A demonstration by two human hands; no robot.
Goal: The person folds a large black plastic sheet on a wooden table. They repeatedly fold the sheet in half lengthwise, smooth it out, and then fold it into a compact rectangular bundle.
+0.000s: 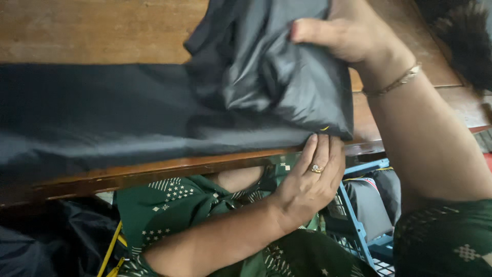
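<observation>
Left hand at 5 o'clock, fingers flat, pinning dark grey fabric at wooden table edge; right hand at 1 o'clock, pinching bunched fold, lifting it.

Two bare forearms, without long sleeves. On left hand, a gold ring with small pale stone, worn on one middle finger. On right hand, a nail painted dark red at tip of thumb. Around right wrist, a thin gold bangle, slightly flat and shiny. Dark green garment over lap and body, printed with small white squares, dotted triangles and short stripes. Same green cloth with white pattern on right short sleeve, ending near elbow.
</observation>
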